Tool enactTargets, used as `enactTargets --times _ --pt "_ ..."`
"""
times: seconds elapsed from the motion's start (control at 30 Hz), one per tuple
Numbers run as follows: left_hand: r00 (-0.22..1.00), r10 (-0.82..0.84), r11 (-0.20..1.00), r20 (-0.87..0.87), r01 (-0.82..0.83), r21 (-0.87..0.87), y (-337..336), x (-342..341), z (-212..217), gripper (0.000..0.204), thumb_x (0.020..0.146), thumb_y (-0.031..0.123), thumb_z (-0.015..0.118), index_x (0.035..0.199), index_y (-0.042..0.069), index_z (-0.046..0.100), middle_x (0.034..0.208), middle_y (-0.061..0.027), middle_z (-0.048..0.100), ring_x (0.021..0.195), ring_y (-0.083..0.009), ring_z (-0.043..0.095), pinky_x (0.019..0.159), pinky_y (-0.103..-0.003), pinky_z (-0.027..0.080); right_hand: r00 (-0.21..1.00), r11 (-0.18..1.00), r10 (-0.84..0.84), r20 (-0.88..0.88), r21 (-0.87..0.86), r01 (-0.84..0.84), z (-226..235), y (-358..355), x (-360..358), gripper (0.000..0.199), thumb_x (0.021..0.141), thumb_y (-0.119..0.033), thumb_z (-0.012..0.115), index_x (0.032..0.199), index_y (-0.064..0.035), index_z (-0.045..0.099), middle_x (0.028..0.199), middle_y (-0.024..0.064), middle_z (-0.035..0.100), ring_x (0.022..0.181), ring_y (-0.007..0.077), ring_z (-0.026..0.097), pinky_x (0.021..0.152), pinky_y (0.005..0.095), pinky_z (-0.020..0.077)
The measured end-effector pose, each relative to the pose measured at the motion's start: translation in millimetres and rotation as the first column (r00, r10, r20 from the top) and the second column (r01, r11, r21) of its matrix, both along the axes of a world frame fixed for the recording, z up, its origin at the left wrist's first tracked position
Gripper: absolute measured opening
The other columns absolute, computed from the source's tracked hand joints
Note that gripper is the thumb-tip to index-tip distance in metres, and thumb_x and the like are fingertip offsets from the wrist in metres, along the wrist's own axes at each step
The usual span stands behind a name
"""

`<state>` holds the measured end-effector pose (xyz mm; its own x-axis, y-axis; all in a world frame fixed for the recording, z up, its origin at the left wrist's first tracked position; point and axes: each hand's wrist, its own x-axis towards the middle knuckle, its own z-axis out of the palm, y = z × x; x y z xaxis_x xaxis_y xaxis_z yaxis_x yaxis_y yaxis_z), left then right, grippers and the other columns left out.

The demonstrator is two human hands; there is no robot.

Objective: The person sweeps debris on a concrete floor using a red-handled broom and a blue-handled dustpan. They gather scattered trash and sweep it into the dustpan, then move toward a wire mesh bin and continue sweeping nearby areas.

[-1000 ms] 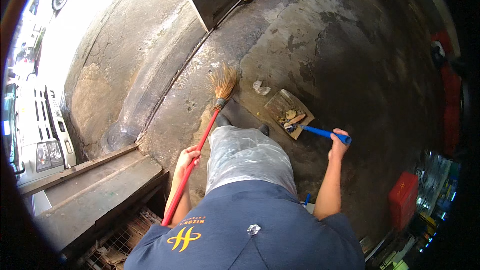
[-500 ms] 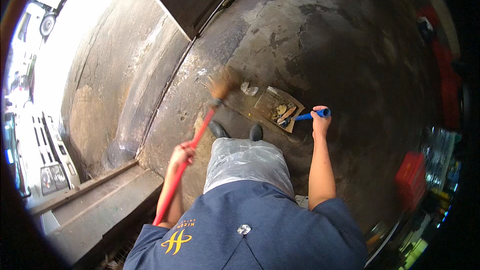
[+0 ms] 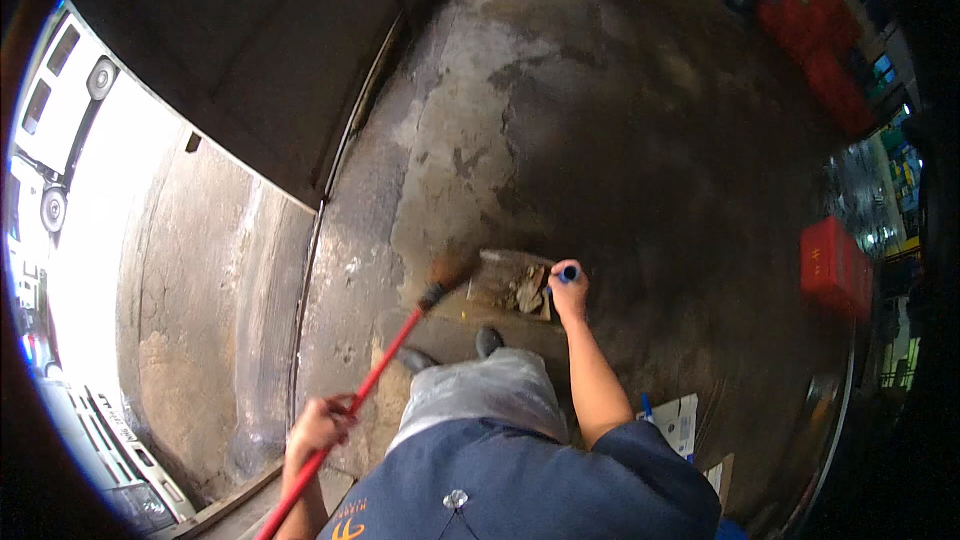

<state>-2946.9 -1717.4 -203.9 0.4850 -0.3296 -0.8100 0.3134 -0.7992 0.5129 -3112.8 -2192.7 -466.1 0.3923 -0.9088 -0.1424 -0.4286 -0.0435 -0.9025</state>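
Observation:
My left hand [image 3: 322, 423] is wrapped round the red handle of a broom [image 3: 395, 340]. The broom's brown bristles [image 3: 456, 266], smeared by motion, are at the left edge of a dustpan [image 3: 492, 278] on the floor. Leaf-like brown scraps and other litter [image 3: 528, 292] lie in the pan, mostly toward its right side. My right hand [image 3: 570, 292] grips the dustpan's blue tubular handle [image 3: 569, 273], seen nearly end-on. Both pan and bristles are just ahead of my dark boots [image 3: 489, 342].
Stained concrete floor [image 3: 450, 160] spreads ahead. A dark panel [image 3: 250, 50] borders it on the left, beside a bright outdoor strip with parked vehicles [image 3: 85, 90]. Red containers [image 3: 835, 265] stand at the right. White cardboard [image 3: 678, 425] lies by my right elbow.
My view has turned, shifting the scene. The bristles have come closer to the dustpan, now at its left edge. The crumpled clear plastic piece beside the pan no longer shows on the floor.

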Motion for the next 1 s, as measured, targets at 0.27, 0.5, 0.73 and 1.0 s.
enactTargets --times 0.27,0.5,0.73,1.0 --pt "0.977 0.212 0.977 0.013 -0.212 -0.001 -25 50 -131 0.052 0.083 0.000 0.065 0.134 0.002 0.057 0.071 -0.0060 0.063 0.046 -0.0143 0.056 0.040 -0.030 0.045 0.996 0.993 0.044 0.083 -0.117 -0.035 22 9 -24 0.015 0.079 0.001 0.069 0.089 -0.0055 0.060 0.085 0.0066 0.065 0.081 0.0195 0.064 0.076 0.0342 0.0502" --pt "0.971 0.116 0.990 -0.211 -0.131 -0.060 -31 -66 -127 0.058 0.081 0.000 0.068 0.138 0.000 0.055 0.079 -0.0073 0.065 0.055 -0.0140 0.059 0.048 -0.029 0.047 0.991 0.997 -0.002 0.137 -0.082 0.013 21 3 -8 0.015 0.080 -0.004 0.075 0.085 -0.0062 0.062 0.076 0.0039 0.062 0.072 0.0156 0.060 0.070 0.0315 0.0491" --pt "0.816 0.559 0.818 -0.150 -0.572 -0.063 29 -104 -5 0.060 0.081 -0.003 0.068 0.138 -0.005 0.048 0.078 -0.0138 0.067 0.048 -0.0176 0.059 0.040 -0.030 0.045 0.942 0.983 -0.040 0.332 0.181 -0.022 38 -80 -47 0.022 0.070 0.006 0.073 0.086 -0.0070 0.067 0.095 0.0075 0.069 0.092 0.0210 0.065 0.087 0.0373 0.0504" --pt "0.599 0.800 0.579 -0.042 -0.788 -0.207 129 -65 -113 0.058 0.085 0.003 0.062 0.141 -0.003 0.047 0.073 -0.0070 0.064 0.046 -0.0132 0.055 0.041 -0.027 0.044 0.945 0.932 0.119 0.304 0.294 -0.212 49 -98 -102 0.026 0.076 0.011 0.065 0.091 -0.0094 0.062 0.107 0.0068 0.066 0.118 0.0246 0.059 0.109 0.0416 0.0397"
